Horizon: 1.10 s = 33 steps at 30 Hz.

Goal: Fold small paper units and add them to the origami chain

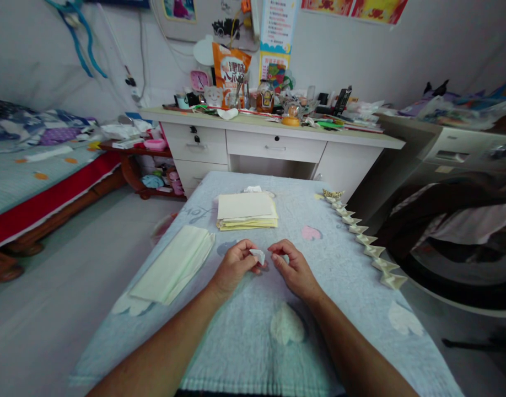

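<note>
Between the thumb and fingers of my left hand (238,260) is a small folded piece of white paper (258,255). Just to its right, my right hand (292,264) hovers with thumb and forefinger apart and nothing between them. Beyond my hands lies a stack of cream and yellow paper sheets (247,207). Left of my left forearm rests a pile of long pale-green paper (174,264). Along the right side of the cloth runs a row of folded paper boats (372,251), with a patterned one (333,194) at its far end.
A pale blue cloth (245,342) covers the table. Behind it stands a white desk (273,144) crowded with small items. At the right is a washing machine (463,165); a bed (38,171) and a low red shelf (133,151) stand at the left.
</note>
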Available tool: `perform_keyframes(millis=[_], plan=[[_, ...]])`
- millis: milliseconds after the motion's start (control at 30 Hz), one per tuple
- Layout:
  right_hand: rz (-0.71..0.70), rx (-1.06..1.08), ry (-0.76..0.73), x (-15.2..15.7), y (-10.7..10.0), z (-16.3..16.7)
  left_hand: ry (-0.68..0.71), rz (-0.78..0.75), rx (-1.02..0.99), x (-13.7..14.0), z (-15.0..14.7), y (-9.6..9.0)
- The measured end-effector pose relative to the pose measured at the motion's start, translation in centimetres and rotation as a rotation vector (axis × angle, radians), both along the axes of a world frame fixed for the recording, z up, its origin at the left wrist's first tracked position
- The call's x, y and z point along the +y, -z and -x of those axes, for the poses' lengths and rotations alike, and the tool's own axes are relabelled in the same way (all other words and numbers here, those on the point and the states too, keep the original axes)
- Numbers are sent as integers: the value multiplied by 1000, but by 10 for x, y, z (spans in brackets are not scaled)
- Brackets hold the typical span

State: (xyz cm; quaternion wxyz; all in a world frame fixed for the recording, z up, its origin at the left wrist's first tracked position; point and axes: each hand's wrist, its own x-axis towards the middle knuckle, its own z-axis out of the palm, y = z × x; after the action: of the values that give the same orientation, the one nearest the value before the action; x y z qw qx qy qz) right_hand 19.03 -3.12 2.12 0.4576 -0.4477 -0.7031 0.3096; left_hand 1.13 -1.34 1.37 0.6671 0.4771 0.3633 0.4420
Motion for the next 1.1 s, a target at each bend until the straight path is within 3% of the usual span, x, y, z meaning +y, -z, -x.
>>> perform_keyframes(millis=[367, 767, 1100], plan=[[-70, -9, -59, 1, 2, 3, 69, -16, -27, 0, -4, 2], [-9, 37, 16, 2, 4, 4, 82, -167, 114, 1, -5, 4], [1, 53, -31, 2, 7, 7, 50, -159, 137, 4, -6, 11]])
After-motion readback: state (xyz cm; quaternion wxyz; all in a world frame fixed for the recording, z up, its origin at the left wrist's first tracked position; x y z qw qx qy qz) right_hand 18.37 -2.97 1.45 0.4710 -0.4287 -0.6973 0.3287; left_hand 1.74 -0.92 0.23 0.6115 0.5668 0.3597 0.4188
